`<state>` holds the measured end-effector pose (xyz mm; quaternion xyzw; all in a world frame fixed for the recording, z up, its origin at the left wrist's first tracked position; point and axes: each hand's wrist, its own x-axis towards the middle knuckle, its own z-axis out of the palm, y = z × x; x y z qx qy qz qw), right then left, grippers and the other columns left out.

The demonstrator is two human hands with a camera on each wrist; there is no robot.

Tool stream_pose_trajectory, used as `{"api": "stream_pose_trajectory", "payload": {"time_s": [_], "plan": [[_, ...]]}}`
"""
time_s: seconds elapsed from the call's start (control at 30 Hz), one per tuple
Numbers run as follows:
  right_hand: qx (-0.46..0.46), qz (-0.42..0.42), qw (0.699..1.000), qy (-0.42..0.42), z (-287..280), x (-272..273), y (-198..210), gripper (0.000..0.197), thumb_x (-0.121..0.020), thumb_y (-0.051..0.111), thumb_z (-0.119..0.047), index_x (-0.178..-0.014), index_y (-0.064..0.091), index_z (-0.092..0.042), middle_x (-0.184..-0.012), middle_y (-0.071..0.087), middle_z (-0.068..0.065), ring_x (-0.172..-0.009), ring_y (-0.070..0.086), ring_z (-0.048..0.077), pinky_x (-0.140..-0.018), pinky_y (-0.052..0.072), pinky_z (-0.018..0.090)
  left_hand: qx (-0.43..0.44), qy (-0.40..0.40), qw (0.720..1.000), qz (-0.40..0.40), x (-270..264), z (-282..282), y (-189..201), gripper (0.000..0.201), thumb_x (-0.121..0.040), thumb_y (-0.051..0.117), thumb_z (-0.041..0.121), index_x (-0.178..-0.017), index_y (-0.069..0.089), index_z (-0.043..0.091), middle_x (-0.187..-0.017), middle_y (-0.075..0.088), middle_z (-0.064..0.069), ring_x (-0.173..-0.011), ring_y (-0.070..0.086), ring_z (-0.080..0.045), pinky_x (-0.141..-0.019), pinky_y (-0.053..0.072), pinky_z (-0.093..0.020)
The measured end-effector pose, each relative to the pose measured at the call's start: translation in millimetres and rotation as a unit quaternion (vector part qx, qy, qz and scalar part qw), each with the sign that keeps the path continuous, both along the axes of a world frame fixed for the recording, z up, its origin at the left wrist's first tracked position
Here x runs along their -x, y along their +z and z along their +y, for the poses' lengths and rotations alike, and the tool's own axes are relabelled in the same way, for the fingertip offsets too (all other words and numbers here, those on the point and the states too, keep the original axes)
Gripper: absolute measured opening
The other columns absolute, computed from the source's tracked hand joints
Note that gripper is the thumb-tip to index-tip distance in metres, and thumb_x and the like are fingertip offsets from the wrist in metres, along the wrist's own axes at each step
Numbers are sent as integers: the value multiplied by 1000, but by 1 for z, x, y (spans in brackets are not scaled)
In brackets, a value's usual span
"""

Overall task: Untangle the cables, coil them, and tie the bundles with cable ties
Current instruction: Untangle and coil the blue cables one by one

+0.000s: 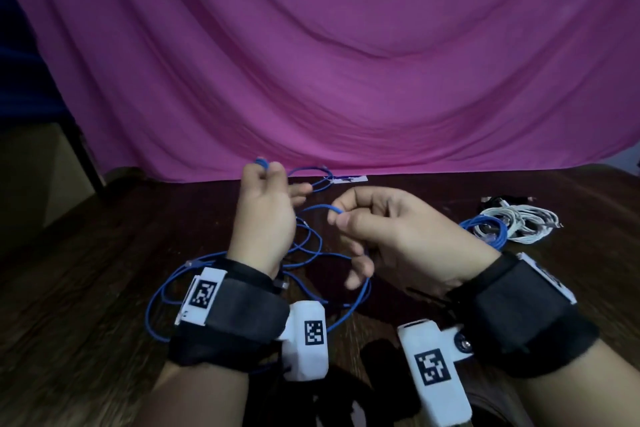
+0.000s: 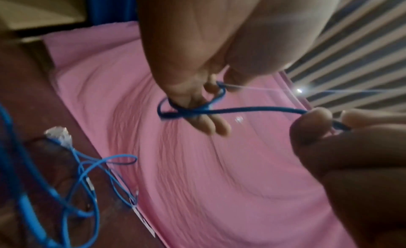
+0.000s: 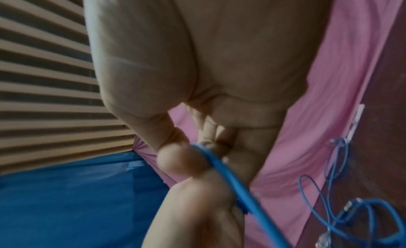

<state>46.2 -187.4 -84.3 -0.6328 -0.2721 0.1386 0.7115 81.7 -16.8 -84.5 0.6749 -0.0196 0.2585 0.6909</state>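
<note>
Blue thin network cable (image 1: pixel 320 207) runs approx. left-right between both hands, above the dark wooden bench (image 1: pixel 104 253). Left hand (image 1: pixel 265 218) has it looped round curled fingers (image 2: pixel 211 88); right hand (image 1: pixel 391 229) pinches it w/ thumb and forefinger, just beside. The rest lies tangled below.

No legible text; only coded square markers (image 1: pixel 314 332) on the wrist mounts.

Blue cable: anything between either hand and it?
No. The left hand holds the blue cable looped round its fingers; the right hand pinches it further along. Nothing visible lies between.
</note>
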Motion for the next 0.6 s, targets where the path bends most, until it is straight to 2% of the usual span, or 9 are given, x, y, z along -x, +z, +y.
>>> {"api": "stream_pose_trajectory", "payload": {"time_s": [0.1, 0.13, 0.17, 0.23, 0.3, 0.37, 0.47, 0.53, 0.6], "plan": [[-2, -68, 991, -111, -3, -6, 2, 11, -92, 65, -21, -89, 70, -12, -68, 58, 10, -60, 50, 29, -62, 53, 50, -129, -99, 985, 57, 11, -6, -5, 29, -106, 47, 32, -81, 57, 21, -65, 68, -1, -50, 55, -13, -67, 51, -30], [3, -92, 983, -158, -7, -9, 3, 11, -92, 67, -21, -86, 71, -13, -74, 64, 15, -69, 54, 30, -71, 56, 63, -105, -168, 977, 81, 15, -10, -4, 33, -106, 45, 36, -81, 60, 19, -63, 63, -5, -45, 46, -15, -65, 53, -36], [29, -131, 969, -208, -12, -12, 4, 10, -92, 70, -21, -86, 71, -13, -80, 69, 19, -74, 57, 28, -78, 57, 65, -65, -235, 964, 101, 19, -13, -2, 38, -107, 42, 39, -83, 60, 16, -62, 59, -5, -41, 36, -14, -56, 52, -32], [107, -201, 929, -293, -21, -19, 4, 11, -92, 75, -25, -89, 72, -16, -85, 70, 18, -76, 60, 21, -78, 54, 57, 6, -332, 935, 123, 25, -18, 3, 41, -107, 37, 42, -85, 56, 14, -61, 48, 1, -39, 21, -7, -40, 31, -21], [82, -190, 937, -280, -20, -20, 2, 11, -96, 71, -28, -97, 73, -17, -91, 71, 11, -83, 68, 22, -80, 53, 48, 64, -395, 907, 133, 28, -19, 8, 37, -106, 37, 42, -84, 52, 16, -61, 36, 5, -38, 16, -2, -38, 17, -18], [33, -118, 971, -204, -13, -18, -2, 21, -99, 64, -36, -102, 71, -16, -98, 71, 19, -95, 69, 38, -81, 52, 50, 114, -427, 887, 135, 30, -16, 11, 36, -106, 37, 41, -83, 50, 16, -61, 30, 6, -36, 17, 1, -37, 16, -17], [-13, -43, 984, -170, -5, -16, -4, 28, -94, 62, -49, -92, 63, -21, -75, 57, 13, -72, 56, 32, -60, 47, 42, 144, -421, 887, 124, 31, -16, 11, 34, -107, 36, 35, -85, 51, 13, -62, 33, 4, -36, 24, 0, -39, 24, -17], [-30, -37, 979, -198, -2, -17, -4, 32, -89, 65, -53, -91, 59, -22, -81, 53, 14, -71, 46, 33, -59, 45, 53, 164, -420, 884, 120, 31, -20, 10, 31, -107, 37, 29, -88, 54, 11, -65, 39, 2, -39, 28, -3, -43, 32, -19], [-24, -45, 976, -212, 1, -17, -3, 35, -88, 63, -55, -92, 58, -20, -89, 55, 17, -79, 48, 36, -70, 43, 73, 183, -432, 874, 125, 32, -22, 11, 30, -105, 37, 28, -90, 56, 10, -67, 42, 2, -41, 31, -4, -47, 36, -21]]}}
